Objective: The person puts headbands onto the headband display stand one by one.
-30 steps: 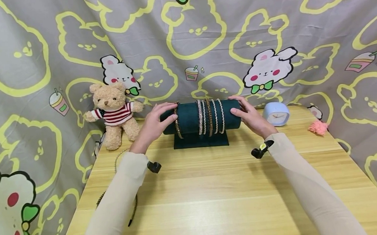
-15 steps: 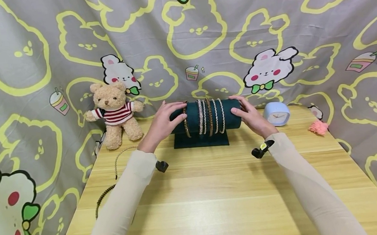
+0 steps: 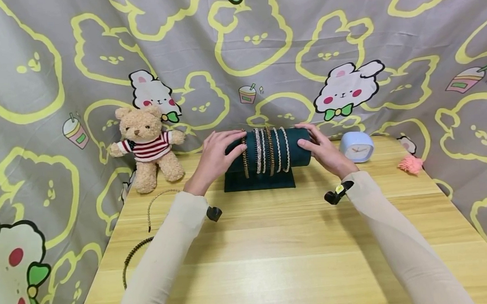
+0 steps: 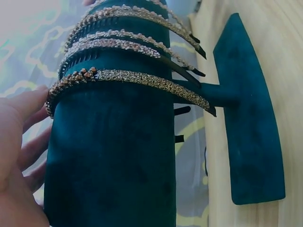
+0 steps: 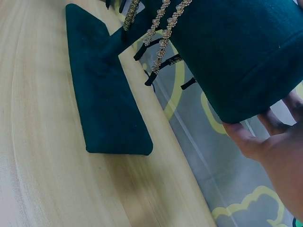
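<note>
A dark green velvet headband stand (image 3: 298,153) with a horizontal roll rises from its flat base (image 3: 259,182) at the back of the table. Several beaded headbands (image 3: 279,151) hang over the middle of the roll. My left hand (image 3: 218,155) holds a bronze beaded headband (image 4: 137,76) at the roll's left part, thumb in front and fingers over the top. In the left wrist view this band lies just beside a silvery glittering headband (image 4: 118,45). My right hand (image 3: 328,151) grips the right end of the roll, its thumb in front; the fingers behind are partly hidden.
A teddy bear (image 3: 146,147) in a striped shirt sits at the back left. Two headbands, one pale (image 3: 150,209) and one dark (image 3: 133,253), lie on the table near my left forearm. A blue clock (image 3: 356,147) and a pink fluffy item (image 3: 411,165) stand right.
My left hand has slid the bronze headband rightward along the roll, up close to the other headbands. The right hand has stayed at the roll's right end.
</note>
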`<state>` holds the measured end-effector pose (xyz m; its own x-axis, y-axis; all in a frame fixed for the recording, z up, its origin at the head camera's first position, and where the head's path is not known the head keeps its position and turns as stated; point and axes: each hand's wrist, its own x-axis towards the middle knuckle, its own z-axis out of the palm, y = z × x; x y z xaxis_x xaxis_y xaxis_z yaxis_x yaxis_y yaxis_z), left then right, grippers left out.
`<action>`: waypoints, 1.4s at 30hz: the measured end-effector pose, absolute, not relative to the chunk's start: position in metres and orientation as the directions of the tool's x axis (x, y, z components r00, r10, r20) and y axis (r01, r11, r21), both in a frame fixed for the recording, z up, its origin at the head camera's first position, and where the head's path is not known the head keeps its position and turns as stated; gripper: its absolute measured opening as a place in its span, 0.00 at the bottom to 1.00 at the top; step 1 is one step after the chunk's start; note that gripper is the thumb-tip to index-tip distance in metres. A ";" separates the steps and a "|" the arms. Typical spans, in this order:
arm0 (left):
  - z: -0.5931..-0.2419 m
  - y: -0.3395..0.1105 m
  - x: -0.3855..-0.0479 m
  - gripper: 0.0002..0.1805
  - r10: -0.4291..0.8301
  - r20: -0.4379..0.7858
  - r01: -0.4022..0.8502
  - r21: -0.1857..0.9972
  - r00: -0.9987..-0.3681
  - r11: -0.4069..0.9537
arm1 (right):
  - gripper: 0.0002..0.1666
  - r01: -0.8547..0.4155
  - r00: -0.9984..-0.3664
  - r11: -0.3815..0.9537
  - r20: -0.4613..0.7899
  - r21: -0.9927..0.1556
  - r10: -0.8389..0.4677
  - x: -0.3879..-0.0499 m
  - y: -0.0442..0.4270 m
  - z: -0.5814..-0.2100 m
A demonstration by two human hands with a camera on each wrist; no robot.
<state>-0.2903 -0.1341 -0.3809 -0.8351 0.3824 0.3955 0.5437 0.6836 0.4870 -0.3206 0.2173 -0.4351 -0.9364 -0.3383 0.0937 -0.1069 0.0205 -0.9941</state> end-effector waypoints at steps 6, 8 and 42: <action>-0.381 -0.134 -0.290 0.24 0.375 0.391 0.536 0.502 -0.841 0.679 | 0.31 -0.108 -0.937 0.019 0.095 -0.994 -0.336 -0.321 0.217 -0.436; -0.382 -0.134 -0.291 0.24 0.373 0.391 0.535 0.511 -0.842 0.673 | 0.31 -0.109 -0.936 0.010 0.099 -0.994 -0.337 -0.321 0.216 -0.436; -0.406 -0.297 -0.247 0.23 0.236 0.075 0.199 0.806 -0.969 0.558 | 0.33 -0.088 -0.942 0.053 0.066 -0.995 -0.329 -0.321 0.219 -0.436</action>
<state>-0.2474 -0.2969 -0.4062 -0.9688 0.2363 0.0752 0.1987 0.5580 0.8057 -0.3208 0.2192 -0.4357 -0.9420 -0.3291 0.0658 -0.0879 0.0527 -0.9947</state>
